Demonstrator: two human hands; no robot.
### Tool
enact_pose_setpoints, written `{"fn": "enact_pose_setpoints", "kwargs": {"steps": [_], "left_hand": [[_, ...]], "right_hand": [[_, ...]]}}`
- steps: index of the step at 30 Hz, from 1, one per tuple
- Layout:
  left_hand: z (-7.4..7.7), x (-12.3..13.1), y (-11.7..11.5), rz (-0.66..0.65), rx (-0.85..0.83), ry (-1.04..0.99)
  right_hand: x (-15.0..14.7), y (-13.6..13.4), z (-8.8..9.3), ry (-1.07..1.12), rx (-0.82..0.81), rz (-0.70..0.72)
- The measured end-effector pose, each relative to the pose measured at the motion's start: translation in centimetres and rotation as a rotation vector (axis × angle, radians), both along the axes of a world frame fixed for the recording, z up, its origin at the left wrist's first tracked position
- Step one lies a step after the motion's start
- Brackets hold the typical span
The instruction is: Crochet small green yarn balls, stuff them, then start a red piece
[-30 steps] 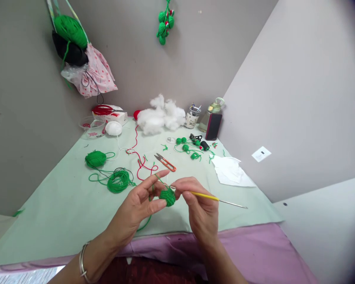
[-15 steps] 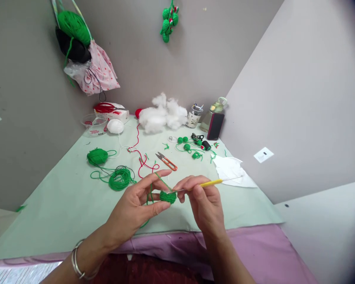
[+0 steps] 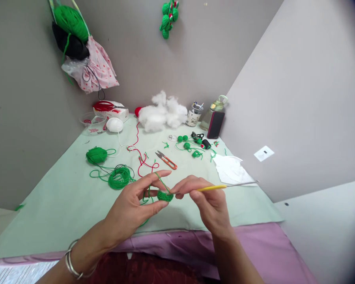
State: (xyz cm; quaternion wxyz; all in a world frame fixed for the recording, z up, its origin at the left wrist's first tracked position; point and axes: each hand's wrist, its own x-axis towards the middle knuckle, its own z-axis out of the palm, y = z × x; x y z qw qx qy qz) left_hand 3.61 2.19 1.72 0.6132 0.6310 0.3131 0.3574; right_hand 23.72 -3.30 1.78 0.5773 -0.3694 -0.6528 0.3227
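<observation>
Between the thumb and fingers of my left hand [image 3: 139, 201] is a small green crochet piece [image 3: 165, 196], rounded like a cup. Green yarn runs from it up over my raised left index finger. My right hand [image 3: 205, 201] grips a crochet hook [image 3: 212, 188] by its yellow handle, with the far metal end pointing right. The hook's working tip meets the upper edge of the piece, partly hidden by my right fingers. Just beyond my hands lie orange thread snips [image 3: 166, 160]. A loose coil of green yarn [image 3: 120, 177] rests left of them.
A green yarn ball [image 3: 96, 155] and a white yarn ball [image 3: 114, 125] sit at left. White stuffing [image 3: 162, 112] is piled at the back. Small green crocheted balls [image 3: 187, 145], a phone [image 3: 215, 125], a bottle [image 3: 208, 118] and white paper [image 3: 229, 169] are at right.
My right hand has shifted slightly right and turned, so the hook lies flatter with its far end further right. The crochet piece has moved a little left in my left fingers.
</observation>
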Motion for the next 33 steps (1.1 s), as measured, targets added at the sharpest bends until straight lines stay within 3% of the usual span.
{"fn": "enact_pose_setpoints", "kwargs": {"steps": [6, 10, 15, 19, 23, 26, 28, 30, 33], "left_hand": [[0.3, 0.0, 0.2, 0.045, 0.150, 0.107], [0.1, 0.2, 0.4, 0.041, 0.250, 0.164], [0.0, 0.6, 0.2, 0.113, 0.106, 0.085], [-0.7, 0.9, -0.7, 0.143, -0.001, -0.071], [-1.4, 1.5, -1.7, 0.132, -0.138, -0.254], [-1.4, 1.7, -1.7, 0.033, -0.424, -0.414], [-1.3, 1.7, -1.4, -0.035, -0.582, -0.473], [-1.2, 1.5, -1.1, -0.061, -0.617, -0.486], [-1.2, 1.3, -0.5, -0.052, -0.525, -0.457]], "right_hand": [[-0.1, -0.2, 0.6, -0.235, 0.065, -0.054], [-0.7, -0.2, 0.3, -0.447, 0.231, -0.148], [-1.5, -0.4, -1.1, -0.712, 0.568, -0.363], [-1.9, -0.7, -1.9, -0.809, 0.665, -0.495], [-2.0, -0.9, -2.9, -0.744, 0.722, -0.581], [-2.0, -0.8, -3.6, -0.679, 0.737, -0.536], [-2.0, -0.6, -3.7, -0.523, 0.664, -0.460], [-2.1, -0.4, -3.5, -0.294, 0.531, -0.379], [-2.0, -0.4, -2.7, -0.069, 0.354, -0.288]]}}
